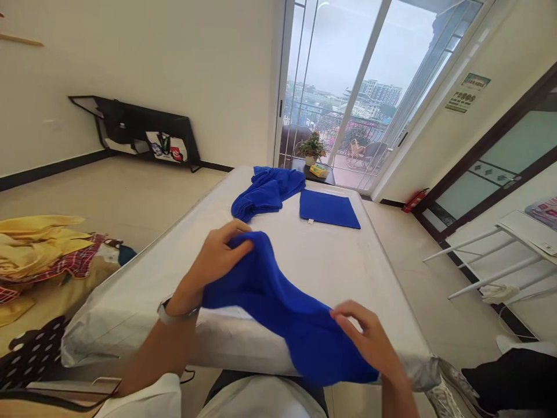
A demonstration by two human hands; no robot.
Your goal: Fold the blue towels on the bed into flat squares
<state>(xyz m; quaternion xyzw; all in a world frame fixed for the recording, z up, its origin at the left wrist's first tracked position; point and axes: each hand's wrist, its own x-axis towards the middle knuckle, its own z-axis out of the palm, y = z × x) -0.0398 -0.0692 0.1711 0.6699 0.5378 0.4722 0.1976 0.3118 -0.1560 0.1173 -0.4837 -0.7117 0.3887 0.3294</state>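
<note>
A blue cloth [287,302] is stretched between my two hands above the near part of the covered table [331,261], sagging in the middle. My left hand [220,252] is closed on its upper left end, thumb on top. At the cloth's right side my right hand [363,331] pinches the edge between thumb and fingers. The right part of the cloth droops past the table's front edge. Farther back lies a loose heap of blue cloths [272,188]. Beside it, on the right, a flat folded blue cloth [328,209] shows a small white tag.
Yellow and plaid fabrics [43,249] are piled at the left. Behind the table, a small dark stand [328,174] holds a potted plant [312,148] and a yellow box [319,170]. A white-legged table [522,232] stands at the right, with a fire extinguisher [415,200] by the wall.
</note>
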